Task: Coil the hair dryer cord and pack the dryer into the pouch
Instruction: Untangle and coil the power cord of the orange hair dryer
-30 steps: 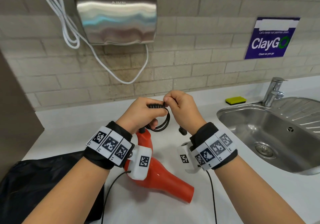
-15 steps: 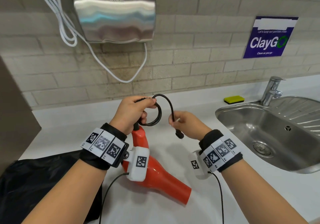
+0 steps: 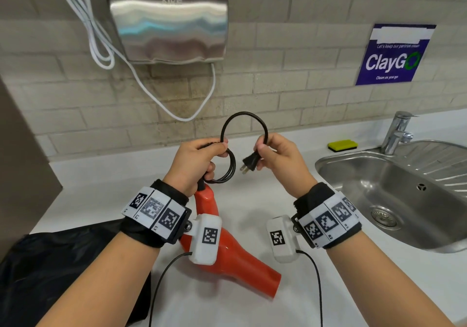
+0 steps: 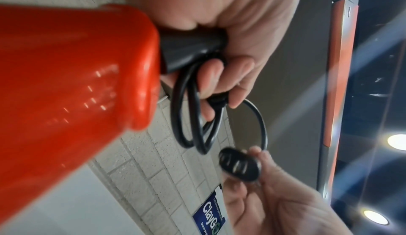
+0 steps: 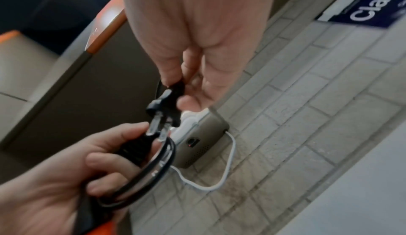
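The red hair dryer (image 3: pixel 235 258) hangs over the white counter with its handle up, under my left hand (image 3: pixel 199 159). That hand grips the coiled loops of the black cord (image 3: pixel 228 169) at the handle's end (image 4: pixel 189 52). One free loop of cord (image 3: pixel 243 116) arches up between my hands. My right hand (image 3: pixel 275 157) pinches the cord just behind the black plug (image 3: pixel 250 163), whose prongs point down-left (image 5: pixel 158 127). The black pouch (image 3: pixel 63 263) lies flat on the counter at the lower left, partly hidden by my left forearm.
A steel sink (image 3: pixel 394 195) with a tap (image 3: pixel 396 132) is at the right, a yellow-green sponge (image 3: pixel 342 145) behind it. A steel hand dryer (image 3: pixel 166 20) with a white cable (image 3: pixel 101 38) is on the tiled wall. A dark cabinet side (image 3: pixel 22 154) stands at the left.
My hands have parted and risen a little. The right hand drew the plug end out to the right, so a wide loop of cord now arches between the hands.
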Tool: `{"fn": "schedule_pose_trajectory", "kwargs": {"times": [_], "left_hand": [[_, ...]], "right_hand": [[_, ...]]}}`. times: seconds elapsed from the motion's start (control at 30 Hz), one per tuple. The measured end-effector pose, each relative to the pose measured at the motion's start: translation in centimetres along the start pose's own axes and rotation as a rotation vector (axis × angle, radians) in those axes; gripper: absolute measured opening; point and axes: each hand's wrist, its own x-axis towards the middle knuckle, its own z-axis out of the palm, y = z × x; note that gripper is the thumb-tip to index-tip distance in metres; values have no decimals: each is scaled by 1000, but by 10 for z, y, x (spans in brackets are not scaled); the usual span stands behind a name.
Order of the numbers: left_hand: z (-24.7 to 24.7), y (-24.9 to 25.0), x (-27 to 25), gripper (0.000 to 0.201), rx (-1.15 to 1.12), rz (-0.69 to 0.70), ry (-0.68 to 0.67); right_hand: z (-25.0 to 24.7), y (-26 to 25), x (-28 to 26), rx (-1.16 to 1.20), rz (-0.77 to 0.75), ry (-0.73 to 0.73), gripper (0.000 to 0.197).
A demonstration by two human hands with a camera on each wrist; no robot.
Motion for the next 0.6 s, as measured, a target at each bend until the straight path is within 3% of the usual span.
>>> {"fn": "schedule_pose_trajectory", "kwargs": {"times": [0.17, 0.33, 0.47, 0.6], "left_hand": [[4, 1, -2, 7, -11, -2, -34], [6, 1, -4, 18, 18, -1, -88], [8, 3, -7, 14, -2, -20, -159], [5, 2, -8, 24, -11, -7, -257]], "right_hand": [[17, 0, -9, 46, -39, -161, 24], [33, 9, -17, -338, -237, -9, 29], [41, 15, -13, -376, -251, 133, 46], [45, 19, -3, -286, -161, 40, 41]]}}
